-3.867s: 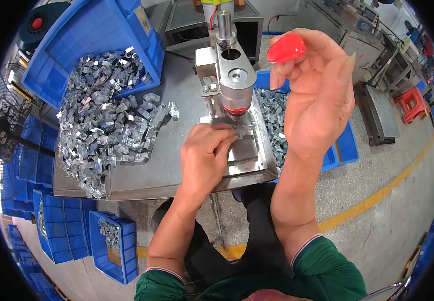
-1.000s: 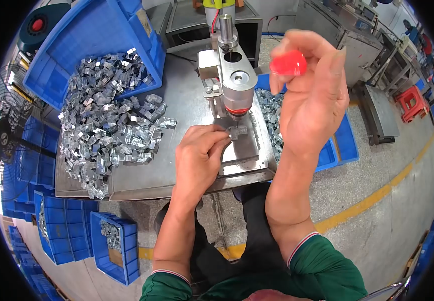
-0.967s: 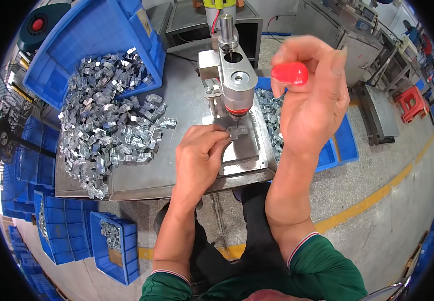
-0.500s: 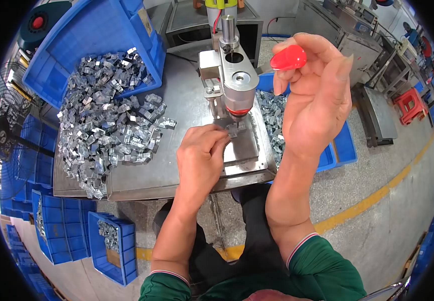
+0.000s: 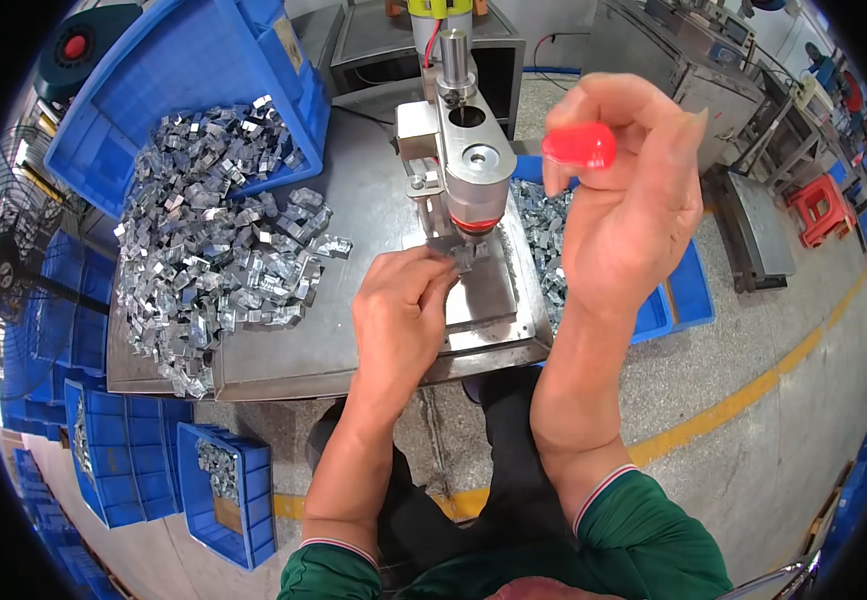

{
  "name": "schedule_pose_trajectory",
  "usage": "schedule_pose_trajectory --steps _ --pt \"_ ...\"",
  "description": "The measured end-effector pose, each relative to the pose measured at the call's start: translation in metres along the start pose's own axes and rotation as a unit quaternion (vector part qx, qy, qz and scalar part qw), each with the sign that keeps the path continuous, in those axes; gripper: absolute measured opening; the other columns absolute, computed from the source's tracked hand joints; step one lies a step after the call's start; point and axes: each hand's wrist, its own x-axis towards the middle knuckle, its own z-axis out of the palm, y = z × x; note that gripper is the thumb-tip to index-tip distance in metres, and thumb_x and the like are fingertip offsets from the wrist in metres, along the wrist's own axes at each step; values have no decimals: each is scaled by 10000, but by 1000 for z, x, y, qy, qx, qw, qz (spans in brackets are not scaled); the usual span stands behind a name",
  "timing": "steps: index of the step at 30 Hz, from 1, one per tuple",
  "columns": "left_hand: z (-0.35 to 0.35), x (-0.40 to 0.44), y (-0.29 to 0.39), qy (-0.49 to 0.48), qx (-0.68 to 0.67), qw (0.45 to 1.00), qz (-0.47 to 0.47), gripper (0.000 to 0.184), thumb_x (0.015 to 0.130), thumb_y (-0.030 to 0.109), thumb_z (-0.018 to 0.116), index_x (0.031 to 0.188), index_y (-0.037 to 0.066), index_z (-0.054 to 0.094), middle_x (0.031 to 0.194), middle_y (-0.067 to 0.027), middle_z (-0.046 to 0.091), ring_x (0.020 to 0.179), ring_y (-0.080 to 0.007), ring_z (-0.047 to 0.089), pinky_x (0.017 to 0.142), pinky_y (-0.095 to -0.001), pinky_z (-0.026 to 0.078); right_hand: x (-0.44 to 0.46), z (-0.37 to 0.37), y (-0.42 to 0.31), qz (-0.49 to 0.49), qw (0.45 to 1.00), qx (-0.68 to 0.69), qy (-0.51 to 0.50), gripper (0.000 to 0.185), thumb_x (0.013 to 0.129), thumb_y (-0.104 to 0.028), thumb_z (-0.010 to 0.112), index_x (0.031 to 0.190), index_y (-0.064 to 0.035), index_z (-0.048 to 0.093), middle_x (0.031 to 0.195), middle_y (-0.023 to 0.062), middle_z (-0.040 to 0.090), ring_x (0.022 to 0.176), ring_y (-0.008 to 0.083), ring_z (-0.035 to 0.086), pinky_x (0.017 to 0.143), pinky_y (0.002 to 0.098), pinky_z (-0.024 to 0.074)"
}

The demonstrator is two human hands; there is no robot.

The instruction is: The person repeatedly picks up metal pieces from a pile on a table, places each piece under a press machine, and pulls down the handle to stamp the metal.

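My left hand (image 5: 400,305) is at the base of a bench press (image 5: 477,180), its thumb and forefinger pinched on a small metal part (image 5: 465,257). That part sits just under the press head and its red ring; the fingertips partly cover it. Raised to the right of the press, my right hand (image 5: 628,200) has its fingers curled round a smooth red handle knob (image 5: 579,147). Whatever the knob is fixed to is hidden. A heap of small shiny metal parts (image 5: 223,250) spreads over the left of the metal table (image 5: 373,180).
A tipped blue crate (image 5: 123,95) stands behind the heap. Behind my right forearm is another blue bin (image 5: 691,285) with metal parts (image 5: 543,225). Below the table's left edge stand a blue crate (image 5: 253,500) and stacked bins. A fan (image 5: 3,270) is at far left.
My right hand and the red knob have moved down a little. The press head looks slightly lower. My left hand stays in nearly the same place.
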Motion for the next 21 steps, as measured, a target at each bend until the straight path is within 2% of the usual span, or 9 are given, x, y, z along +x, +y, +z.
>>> schedule_pose_trajectory --steps 2,11,13,15,19,21 --pt "-1 1 0 -15 -3 1000 2 121 808 -18 787 926 3 773 962 -129 762 909 -299 702 807 -373 548 2 6 -2 5 999 0 32 447 1105 -352 524 1130 71 665 906 102 693 679 92 558 595 246 456" --pt "1 2 1 -48 -27 998 10 148 800 -25 789 939 22 783 945 -128 761 890 -288 704 793 -364 546 2 3 0 -3 1000 3 22 422 1099 -332 541 1160 69 658 917 100 697 691 95 569 596 249 459" --pt "1 2 1 -48 -27 998 11 146 801 -27 787 939 21 782 945 -127 762 891 -286 706 793 -364 546 1 -4 2 -1 999 -35 -2 565 1119 -431 413 1203 85 625 1000 188 707 734 138 590 612 278 480" --pt "1 2 3 -48 -26 998 11 144 803 -29 785 939 19 782 945 -126 763 891 -284 708 793 -363 547 1 -7 3 -1 998 -56 -15 635 1129 -478 350 1226 94 608 1042 234 713 756 159 602 620 293 492" --pt "2 2 1 -47 -31 998 5 145 803 -30 785 940 18 783 945 -128 764 897 -281 710 794 -363 548 1 -5 3 1 999 -54 -8 630 1131 -474 345 1202 92 613 1020 226 711 737 162 602 615 290 487" --pt "1 2 1 -49 -30 998 6 147 804 -29 784 943 18 783 944 -130 764 899 -279 711 793 -361 548 0 -5 2 2 999 -39 -8 567 1126 -431 396 1156 82 635 965 181 707 707 138 586 603 272 470"
